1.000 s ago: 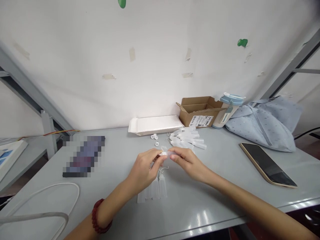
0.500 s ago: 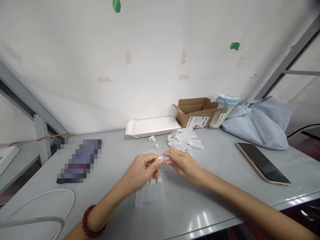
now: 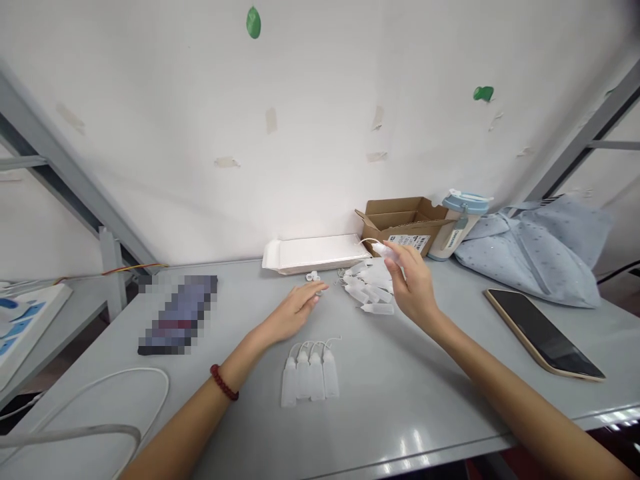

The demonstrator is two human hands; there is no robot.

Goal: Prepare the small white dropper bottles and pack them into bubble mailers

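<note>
My right hand (image 3: 414, 283) is raised over the table, its fingers closed round a small translucent squeeze bottle (image 3: 384, 251) with a thin, bent tip. Below and left of it lies a loose pile of similar bottles (image 3: 367, 283). My left hand (image 3: 293, 312) reaches over the tabletop with its fingers stretched out. Just past its fingertips are small white caps (image 3: 313, 275), partly covered by the fingers; whether it touches one I cannot tell. Nearer me, several capped bottles (image 3: 315, 377) lie side by side in a row, their thin tips curving to the right.
At the back stand a white flat package (image 3: 320, 253), an open cardboard box (image 3: 400, 223) and a blue-lidded cup (image 3: 457, 227). A light blue bag (image 3: 530, 257) and a phone (image 3: 545, 333) lie at right. On the left are a blurred dark item (image 3: 180, 313) and a white cable (image 3: 167, 387).
My hands have come apart. The right one has lifted the bottle up and to the right; the left has let go and moved toward the caps. The view has shifted slightly.
</note>
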